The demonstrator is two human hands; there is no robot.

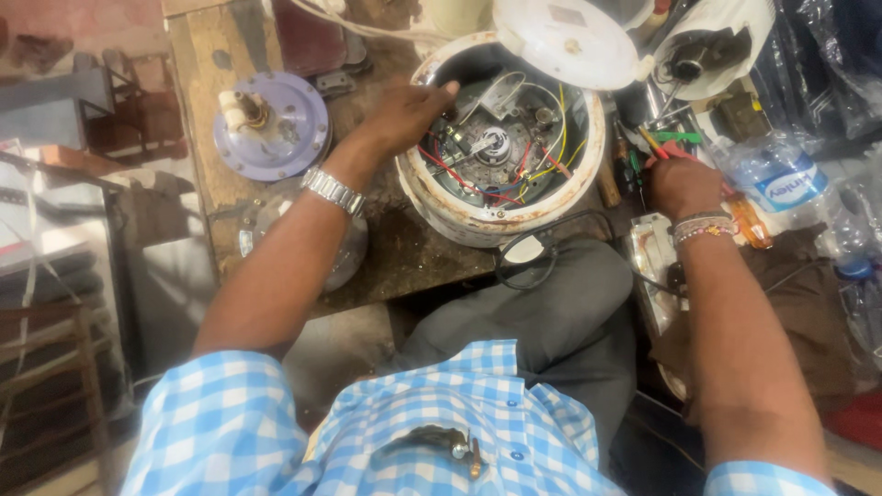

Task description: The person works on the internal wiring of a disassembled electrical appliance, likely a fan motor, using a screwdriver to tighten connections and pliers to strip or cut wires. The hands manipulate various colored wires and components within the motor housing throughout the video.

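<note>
A white round appliance body [588, 174] lies open on the wooden workbench [197, 64], showing red, yellow and white wires [528, 165] and a small central part inside. My left hand [404, 115] rests on its upper left rim, fingers reaching into the shell, a metal watch on the wrist. My right hand [684, 184], with thread bracelets on the wrist, reaches among the hand tools [666, 140] with red and green handles to the right of the appliance. Whether it grips one is hidden by the back of the hand.
A white lid [565, 41] leans at the appliance's top edge. A lilac round disc with a spindle [271, 124] lies at the left, a clear glass lid [344, 257] below it. A plastic water bottle [776, 179] lies at the right. A black cord [533, 262] hangs over my lap.
</note>
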